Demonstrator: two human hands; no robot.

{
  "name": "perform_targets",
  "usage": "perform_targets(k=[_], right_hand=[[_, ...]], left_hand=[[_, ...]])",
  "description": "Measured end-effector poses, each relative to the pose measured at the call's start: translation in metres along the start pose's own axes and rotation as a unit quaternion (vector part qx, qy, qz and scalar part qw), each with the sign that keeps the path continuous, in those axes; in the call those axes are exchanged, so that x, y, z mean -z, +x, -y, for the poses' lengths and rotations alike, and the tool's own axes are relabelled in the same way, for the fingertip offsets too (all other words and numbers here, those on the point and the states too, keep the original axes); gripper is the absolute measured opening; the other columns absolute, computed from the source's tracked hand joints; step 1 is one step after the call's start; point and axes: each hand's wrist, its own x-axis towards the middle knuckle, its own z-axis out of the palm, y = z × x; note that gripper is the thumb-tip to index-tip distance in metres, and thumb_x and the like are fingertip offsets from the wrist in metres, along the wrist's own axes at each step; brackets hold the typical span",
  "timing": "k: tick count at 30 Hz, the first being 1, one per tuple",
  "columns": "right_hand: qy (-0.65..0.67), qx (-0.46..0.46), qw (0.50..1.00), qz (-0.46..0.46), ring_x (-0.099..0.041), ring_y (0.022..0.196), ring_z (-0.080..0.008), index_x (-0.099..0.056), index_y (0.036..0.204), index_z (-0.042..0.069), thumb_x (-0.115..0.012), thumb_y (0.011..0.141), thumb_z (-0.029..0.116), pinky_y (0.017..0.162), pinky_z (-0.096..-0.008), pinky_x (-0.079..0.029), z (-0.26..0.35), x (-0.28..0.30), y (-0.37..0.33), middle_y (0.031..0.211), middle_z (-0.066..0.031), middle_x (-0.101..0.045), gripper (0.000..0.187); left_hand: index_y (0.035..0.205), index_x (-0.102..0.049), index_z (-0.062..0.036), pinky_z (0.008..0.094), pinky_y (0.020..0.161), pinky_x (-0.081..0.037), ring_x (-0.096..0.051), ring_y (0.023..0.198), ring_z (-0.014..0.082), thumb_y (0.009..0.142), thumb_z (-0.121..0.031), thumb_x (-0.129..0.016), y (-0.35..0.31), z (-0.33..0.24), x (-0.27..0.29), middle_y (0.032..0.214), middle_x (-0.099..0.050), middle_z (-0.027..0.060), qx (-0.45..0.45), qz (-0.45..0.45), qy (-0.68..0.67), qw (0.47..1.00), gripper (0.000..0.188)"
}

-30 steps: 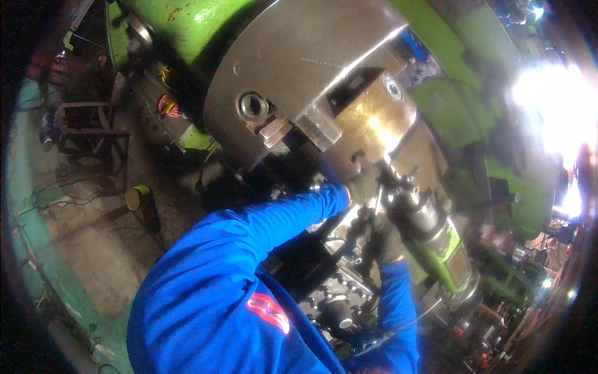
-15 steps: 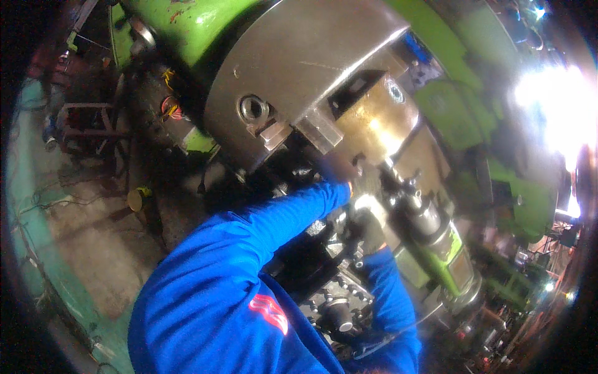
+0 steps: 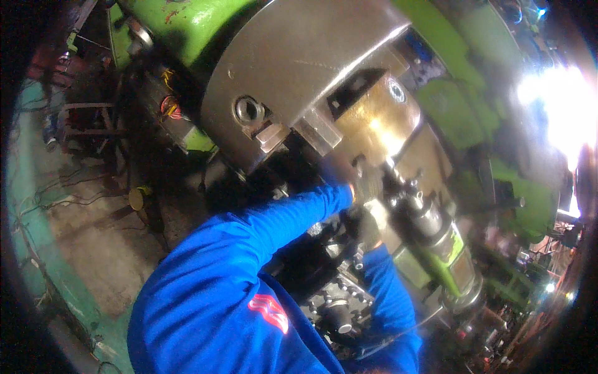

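Observation:
My left hand [image 3: 372,181], in a dark glove, reaches in beside the lower end of a brass-coloured workpiece [image 3: 374,121] that is held at a large steel lathe chuck [image 3: 299,62]. Just below it is my gloved right hand [image 3: 363,228], over the tool carriage [image 3: 336,308]. A small pale piece [image 3: 377,214] shows at the right hand, between the two gloves; its kind is too blurred to tell. The right hand's fingers look closed around something there. Blur and shadow hide the left hand's fingers. Close on the right stands the steel tailstock quill [image 3: 425,215].
The green tailstock body [image 3: 458,265] lies to the lower right. Green machine housing [image 3: 205,25] rises behind the chuck. Steel jaws [image 3: 319,131] stick out from the chuck near my left forearm. A metal frame [image 3: 93,118] and loose cables are on the floor at left.
Both hands stay almost in place beside the workpiece. The pale piece between them looks less bright and slightly shifted. My right forearm has barely moved.

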Motion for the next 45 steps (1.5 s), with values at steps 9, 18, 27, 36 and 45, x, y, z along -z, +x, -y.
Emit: perform_targets(k=[9,18,27,36,45], right_hand=[[0.378,-0.16,0.909,-0.07,-0.065,0.079,-0.0177,-0.065,0.114,0.001,-0.057,0.104,0.021,0.072,-0.0315,-0.053,0.053,0.014,-0.033,0.089,-0.0097,-0.066,0.023],[0.563,-0.265,0.776,-0.108,-0.066,0.066,-0.0247,-0.063,0.108,-0.001,-0.052,0.109,0.038,0.064,-0.0363,-0.056,0.062,0.008,-0.019,0.081,-0.0143,-0.069,0.04],[0.323,-0.138,0.925,-0.145,-0.068,0.076,-0.0223,-0.059,0.124,0.0,-0.057,0.102,0.032,0.067,-0.0342,-0.057,0.045,-0.013,-0.022,0.094,-0.01,-0.072,0.04],[0.339,-0.08,0.93,-0.118,-0.063,0.116,-0.022,-0.052,0.14,-0.006,-0.095,0.057,-0.003,0.102,-0.0376,-0.051,0.054,0.004,-0.019,0.127,-0.0115,-0.067,0.093],[0.522,-0.015,0.846,-0.105,-0.065,0.116,-0.0251,-0.055,0.137,-0.004,-0.084,0.07,0.0,0.103,-0.0407,-0.053,0.016,-0.013,-0.016,0.128,-0.0146,-0.068,0.074]], left_hand=[[0.115,-0.066,-0.0045,0.0398,0.092,-0.055,-0.068,0.106,0.0293,0.093,-0.003,-0.059,-0.005,-0.008,-0.013,0.11,-0.072,0.0154,-0.013,-0.005,0.01,1.0,0.024],[0.111,-0.067,-0.0055,0.0385,0.083,-0.056,-0.07,0.094,0.0267,0.095,-0.009,-0.06,0.008,0.034,-0.014,0.103,-0.072,0.0136,-0.04,0.003,0.063,0.997,0.018],[0.106,-0.069,-0.0081,0.0386,0.077,-0.054,-0.069,0.087,0.0257,0.096,-0.016,-0.06,0.008,0.027,-0.015,0.097,-0.072,0.013,0.006,0.039,0.05,0.998,0.015],[0.101,-0.071,-0.0108,0.0387,0.071,-0.053,-0.068,0.081,0.0247,0.098,-0.023,-0.06,0.017,0.047,-0.028,0.092,-0.071,0.0123,0.088,0.08,0.155,0.981,0.017],[0.104,-0.073,-0.0129,0.0415,0.089,-0.052,-0.068,0.103,0.0244,0.097,-0.029,-0.059,0.012,0.005,-0.026,0.108,-0.072,0.0109,-0.061,0.163,0.582,0.795,0.023]])
